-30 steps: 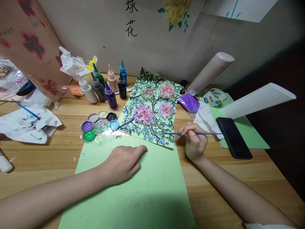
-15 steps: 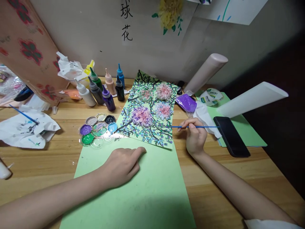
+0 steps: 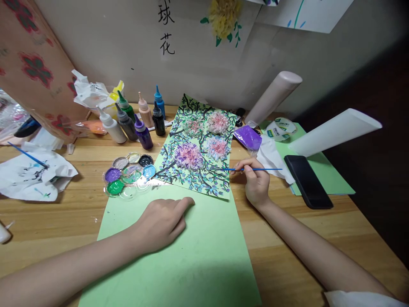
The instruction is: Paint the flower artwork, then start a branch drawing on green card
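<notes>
My right hand is closed around a thin blue paintbrush, held almost level with its tip over the lower right part of a painting. Dark branches, small blue and purple leaves and several raised pink, purple and white flowers cover this sheet. Whether the bristles touch it, I cannot tell. My left hand rests on a large plain green sheet just below the painting. One finger stretches to the right, the others are partly hidden, and it holds nothing. A clear palette with wells of paint lies left of the painting.
Several paint bottles stand behind the palette. At left, a second brush lies on stained tissue. To the right are a purple packet, a tape roll, a black phone and two leaning tubes.
The whole view has shifted slightly. The right hand and its brush have moved a little to the left, so the tip lies farther over the painting. The left hand stays put.
</notes>
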Available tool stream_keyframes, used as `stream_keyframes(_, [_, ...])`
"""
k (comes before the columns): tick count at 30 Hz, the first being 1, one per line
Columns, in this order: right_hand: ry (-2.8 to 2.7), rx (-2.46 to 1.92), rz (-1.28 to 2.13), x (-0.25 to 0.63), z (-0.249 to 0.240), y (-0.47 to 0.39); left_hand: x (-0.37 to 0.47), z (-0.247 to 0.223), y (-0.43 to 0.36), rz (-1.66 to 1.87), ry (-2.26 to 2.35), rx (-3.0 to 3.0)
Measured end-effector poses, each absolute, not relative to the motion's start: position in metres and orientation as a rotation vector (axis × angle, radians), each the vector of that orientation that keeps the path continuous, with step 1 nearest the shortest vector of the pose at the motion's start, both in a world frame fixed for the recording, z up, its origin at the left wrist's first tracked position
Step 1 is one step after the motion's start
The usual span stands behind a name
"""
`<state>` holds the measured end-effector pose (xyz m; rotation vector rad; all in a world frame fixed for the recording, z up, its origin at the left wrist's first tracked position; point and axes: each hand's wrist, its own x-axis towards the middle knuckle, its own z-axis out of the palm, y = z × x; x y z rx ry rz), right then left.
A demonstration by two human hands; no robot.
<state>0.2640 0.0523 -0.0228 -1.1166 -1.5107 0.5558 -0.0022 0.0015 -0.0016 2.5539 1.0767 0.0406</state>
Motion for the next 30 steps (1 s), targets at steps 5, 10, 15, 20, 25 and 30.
stream_keyframes(5, [-1.519, -1.123, 0.538, 0.2636, -0.0221, 0.0516, -0.0010, -0.0017, 0.0024, 0.043, 1.076, 2.555])
stream_keyframes(10, [-1.474, -1.105, 0.483, 0.2628, -0.0222, 0.0524, -0.0014, -0.0019, 0.0022, 0.059, 1.065, 2.554])
stream_keyframes(15, [-1.508, -1.119, 0.516, 0.2633, -0.0227, 0.0519, -0.0019, -0.0014, 0.0016, 0.047, 1.073, 2.545])
stream_keyframes(20, [-1.487, -1.116, 0.506, 0.2615, -0.0223, 0.0527, -0.0012, -0.0013, 0.0021, 0.060, 1.066, 2.542])
stream_keyframes(25, [-1.525, -1.159, 0.527, 0.2600, -0.0230, 0.0543, -0.0013, -0.0016, 0.0019, 0.065, 1.070, 2.550])
stream_keyframes(30, [-1.544, -1.182, 0.580, 0.2609, -0.0240, 0.0535, -0.0012, -0.0020, 0.0018, 0.064, 1.073, 2.557])
